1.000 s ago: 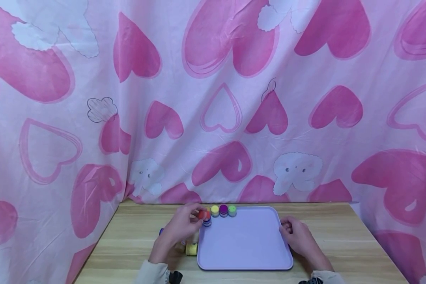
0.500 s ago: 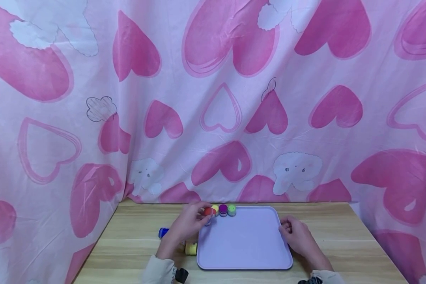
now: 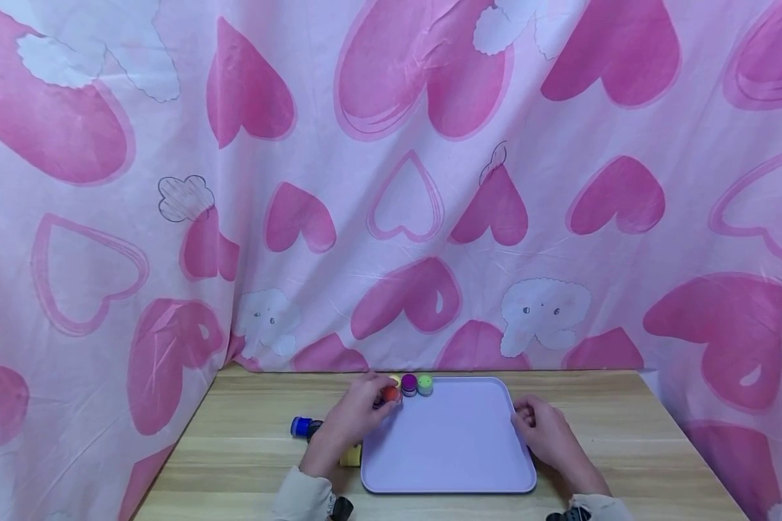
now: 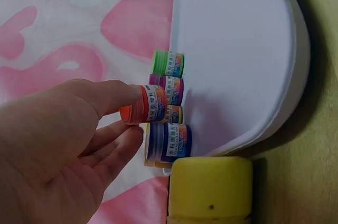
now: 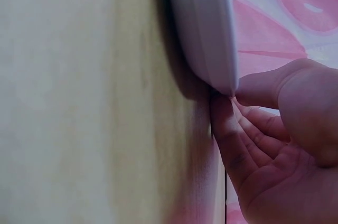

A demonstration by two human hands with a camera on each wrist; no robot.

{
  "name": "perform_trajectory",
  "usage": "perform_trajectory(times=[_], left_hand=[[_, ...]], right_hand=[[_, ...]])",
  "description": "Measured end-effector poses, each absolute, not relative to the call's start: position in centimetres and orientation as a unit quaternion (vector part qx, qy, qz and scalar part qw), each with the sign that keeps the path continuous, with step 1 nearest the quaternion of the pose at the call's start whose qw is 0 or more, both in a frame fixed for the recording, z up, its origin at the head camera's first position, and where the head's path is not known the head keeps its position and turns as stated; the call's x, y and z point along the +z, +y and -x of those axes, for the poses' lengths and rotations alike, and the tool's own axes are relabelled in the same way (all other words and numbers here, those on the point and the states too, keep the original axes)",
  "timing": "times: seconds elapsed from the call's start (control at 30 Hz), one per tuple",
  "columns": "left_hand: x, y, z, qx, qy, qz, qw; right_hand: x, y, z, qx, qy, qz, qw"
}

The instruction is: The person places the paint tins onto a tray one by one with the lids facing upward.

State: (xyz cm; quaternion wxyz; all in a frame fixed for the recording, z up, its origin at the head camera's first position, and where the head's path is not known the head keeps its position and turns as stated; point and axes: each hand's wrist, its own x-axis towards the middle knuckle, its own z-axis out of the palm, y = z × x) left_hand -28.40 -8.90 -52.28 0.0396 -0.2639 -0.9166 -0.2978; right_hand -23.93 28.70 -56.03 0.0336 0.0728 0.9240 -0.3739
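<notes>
Thumb and fingers of my left hand (image 3: 355, 414) pinch a small paint jar with a red lid (image 4: 133, 112), held tilted over the tray's far left corner. Close by on the lilac tray (image 3: 456, 449) stand small paint jars: a green one (image 4: 168, 64), a purple one (image 4: 171, 87) and a dark blue one (image 4: 171, 140). A yellow jar (image 4: 174, 113) is partly hidden behind the red one. My right hand (image 3: 547, 434) holds the tray's right edge, thumb at the rim and index finger under it in the right wrist view (image 5: 285, 123).
Left of the tray, a yellow container (image 3: 350, 456) lies against its side, partly behind my left forearm. A blue-ended object (image 3: 301, 427) lies farther left on the wooden table (image 3: 247, 405). A pink heart-print curtain (image 3: 339, 289) hangs behind the table.
My left hand has moved right with the red-lidded jar, now covering the dark blue jar and most of the yellow one in the head view. The right hand stays at the tray's edge.
</notes>
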Motion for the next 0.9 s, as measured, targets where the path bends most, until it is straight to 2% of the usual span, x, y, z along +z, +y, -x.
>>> perform_trajectory(times=[0.33, 0.9], left_hand=[[-52.9, -8.2, 28.4, -0.264, -0.923, 0.266, 0.089], [-53.5, -7.7, 28.2, -0.235, -0.93, 0.265, 0.102]], right_hand=[[-56.2, 28.7, 24.0, -0.377, 0.923, -0.075, 0.035], [-56.2, 28.8, 24.1, -0.376, 0.923, -0.07, 0.033]])
